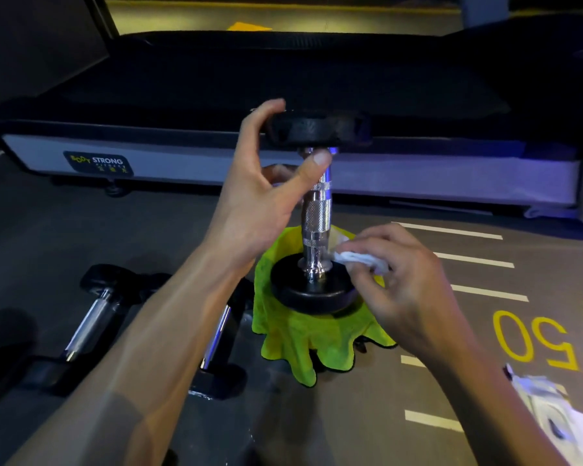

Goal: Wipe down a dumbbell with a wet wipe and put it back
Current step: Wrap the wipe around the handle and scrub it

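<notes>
- The dumbbell stands on end on a green cloth spread on the floor, its long axis upright: one black weight sits on the cloth, the chrome handle rises from it, and the other black weight is on top.
- Nearest the viewer, a white packet lies on the floor at the lower right, well apart from the work.
- The right hand has its fingers curled round a bunched wet wipe and holds it against the foot of the handle, where the chrome meets the lower weight. The handle lies to the left of these fingers and runs straight up from them, so a wiping stroke would likely go upward along the bar or round it.
- The left hand steadies the top: its fingers curl over the rim of the upper weight, and the thumb presses the handle just below it.
- This thumb and palm stand beside the upper part of the handle, so they would be in the way of a stroke up the full length.
- Two more dumbbells lie flat to the left, near the cloth.
- Farthest off, a treadmill runs across behind everything.
</notes>
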Demonstrator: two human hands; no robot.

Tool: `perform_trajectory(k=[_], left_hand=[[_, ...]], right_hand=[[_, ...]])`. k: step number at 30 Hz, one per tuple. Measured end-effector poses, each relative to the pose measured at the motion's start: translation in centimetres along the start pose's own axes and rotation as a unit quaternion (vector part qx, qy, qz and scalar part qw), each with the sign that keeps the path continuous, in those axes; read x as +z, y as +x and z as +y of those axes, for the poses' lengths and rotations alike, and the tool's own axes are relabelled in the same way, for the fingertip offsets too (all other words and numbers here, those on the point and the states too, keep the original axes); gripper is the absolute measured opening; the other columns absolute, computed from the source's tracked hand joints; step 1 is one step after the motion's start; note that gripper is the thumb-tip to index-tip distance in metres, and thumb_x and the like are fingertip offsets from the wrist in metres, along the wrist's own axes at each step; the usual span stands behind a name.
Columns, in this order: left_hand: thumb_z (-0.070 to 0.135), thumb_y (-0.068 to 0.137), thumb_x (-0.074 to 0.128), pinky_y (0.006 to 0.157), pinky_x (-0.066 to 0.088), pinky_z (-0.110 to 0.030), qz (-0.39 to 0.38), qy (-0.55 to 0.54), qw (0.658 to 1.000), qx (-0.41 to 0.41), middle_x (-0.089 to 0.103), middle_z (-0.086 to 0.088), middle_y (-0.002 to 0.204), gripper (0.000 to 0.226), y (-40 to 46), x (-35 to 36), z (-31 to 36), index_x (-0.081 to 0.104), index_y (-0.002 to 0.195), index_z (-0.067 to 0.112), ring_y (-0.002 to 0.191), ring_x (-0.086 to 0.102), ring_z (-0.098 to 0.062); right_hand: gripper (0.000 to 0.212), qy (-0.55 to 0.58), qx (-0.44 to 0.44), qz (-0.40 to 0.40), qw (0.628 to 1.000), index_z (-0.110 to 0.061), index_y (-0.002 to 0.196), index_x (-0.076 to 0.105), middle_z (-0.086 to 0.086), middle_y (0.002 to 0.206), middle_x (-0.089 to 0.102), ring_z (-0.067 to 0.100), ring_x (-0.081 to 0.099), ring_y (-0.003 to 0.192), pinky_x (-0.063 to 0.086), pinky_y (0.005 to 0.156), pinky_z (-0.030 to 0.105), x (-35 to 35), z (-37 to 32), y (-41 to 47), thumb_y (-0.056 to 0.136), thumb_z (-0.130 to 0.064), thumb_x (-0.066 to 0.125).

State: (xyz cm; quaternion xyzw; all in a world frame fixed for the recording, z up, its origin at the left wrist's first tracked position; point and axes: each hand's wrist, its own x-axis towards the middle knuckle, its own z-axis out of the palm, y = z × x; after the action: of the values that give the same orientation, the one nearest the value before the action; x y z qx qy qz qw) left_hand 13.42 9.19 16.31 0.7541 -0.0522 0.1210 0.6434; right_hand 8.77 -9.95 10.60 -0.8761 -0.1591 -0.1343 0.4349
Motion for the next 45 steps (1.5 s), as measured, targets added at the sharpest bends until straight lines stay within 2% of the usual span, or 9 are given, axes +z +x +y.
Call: perform_trajectory(k=[2,8,14,19,23,27,35,39,45], left_hand=[[0.043,0.086,0.084,0.084,0.063,-0.056,0.006,0.056,0.998,0.03,0.069,0.027,0.106,0.063,0.1,-0.5,0.2,0.048,0.137,0.036,0.086,0.073,-0.013],[0.053,0.082,0.082,0.1,0.05,-0.026,0.049,0.219,0.964,0.141,0.052,0.009,0.135,0.062,0.6,-1.3,0.5,0.055,0.128,0.022,0.118,0.058,-0.005],[0.046,0.098,0.069,0.101,0.046,-0.023,0.013,0.279,0.943,0.182,0.052,0.009,0.133,0.064,0.3,-1.7,1.0,0.045,0.155,0.029,0.121,0.054,-0.003],[0.067,0.099,0.048,0.098,0.046,-0.027,-0.014,0.316,0.934,0.168,0.048,0.009,0.143,0.063,-0.1,-2.2,1.8,0.043,0.154,0.038,0.122,0.051,-0.002],[0.061,0.104,0.049,0.089,0.048,-0.029,0.021,0.303,0.937,0.174,0.051,0.009,0.125,0.048,-0.1,-1.5,1.9,0.057,0.141,0.032,0.101,0.052,-0.003],[0.058,0.104,0.052,0.093,0.048,-0.027,0.003,0.285,0.94,0.189,0.053,0.01,0.125,0.047,-0.2,-1.2,1.9,0.059,0.14,0.029,0.107,0.056,-0.004],[0.055,0.104,0.054,0.094,0.048,-0.023,0.007,0.261,0.946,0.191,0.054,0.013,0.123,0.044,-0.1,-1.5,1.7,0.061,0.138,0.029,0.109,0.057,-0.002],[0.057,0.101,0.057,0.098,0.051,-0.033,0.01,0.252,0.947,0.201,0.054,0.011,0.123,0.047,-0.4,-0.9,1.7,0.062,0.137,0.028,0.112,0.059,-0.006],[0.054,0.103,0.056,0.1,0.052,-0.037,0.009,0.241,0.951,0.194,0.053,0.011,0.122,0.045,-0.1,-1.6,1.3,0.061,0.139,0.027,0.114,0.059,-0.005]], right_hand=[[0.026,0.029,0.028,-0.008,0.999,-0.024,0.106,0.08,-0.01,0.106,0.065,0.005,0.064,0.098,0.043,0.08,0.011,-0.1,0.1,-0.7,0.091,-0.005,0.07],[0.014,0.005,0.072,0.069,0.995,-0.028,0.094,0.068,-0.01,0.08,0.073,0.012,0.064,0.067,0.051,0.062,0.035,0.0,-0.9,-0.9,0.088,-0.026,0.08],[0.01,0.011,0.003,0.019,1.0,-0.02,0.092,0.077,-0.016,0.089,0.069,-0.001,0.065,0.085,0.042,0.072,0.01,0.6,-1.5,-1.0,0.087,-0.012,0.08],[0.017,-0.006,-0.022,-0.034,0.999,-0.024,0.095,0.081,-0.011,0.096,0.071,-0.001,0.064,0.087,0.043,0.076,0.008,-0.6,-2.0,-0.7,0.088,-0.011,0.074],[0.022,-0.148,-0.035,-0.099,0.983,-0.03,0.101,0.079,-0.01,0.101,0.07,0.016,0.068,0.093,0.055,0.075,0.035,-0.1,-5.4,0.1,0.091,-0.028,0.059],[0.02,-0.268,-0.011,-0.158,0.95,-0.022,0.112,0.068,-0.004,0.1,0.045,0.027,0.055,0.11,0.036,0.07,0.035,2.6,-8.8,0.8,0.1,-0.015,0.054],[0.02,-0.106,0.032,-0.142,0.984,-0.033,0.096,0.08,-0.015,0.089,0.067,0.005,0.062,0.083,0.041,0.071,0.011,-2.3,-5.0,-1.0,0.095,-0.024,0.062],[0.02,-0.204,0.016,-0.159,0.966,-0.023,0.096,0.075,-0.007,0.097,0.063,0.022,0.063,0.097,0.052,0.078,0.035,0.5,-6.4,-0.1,0.097,-0.025,0.055],[0.02,-0.172,-0.021,-0.166,0.971,-0.02,0.097,0.075,-0.003,0.102,0.061,0.022,0.058,0.104,0.044,0.08,0.032,2.7,-6.6,0.3,0.096,-0.011,0.057]])
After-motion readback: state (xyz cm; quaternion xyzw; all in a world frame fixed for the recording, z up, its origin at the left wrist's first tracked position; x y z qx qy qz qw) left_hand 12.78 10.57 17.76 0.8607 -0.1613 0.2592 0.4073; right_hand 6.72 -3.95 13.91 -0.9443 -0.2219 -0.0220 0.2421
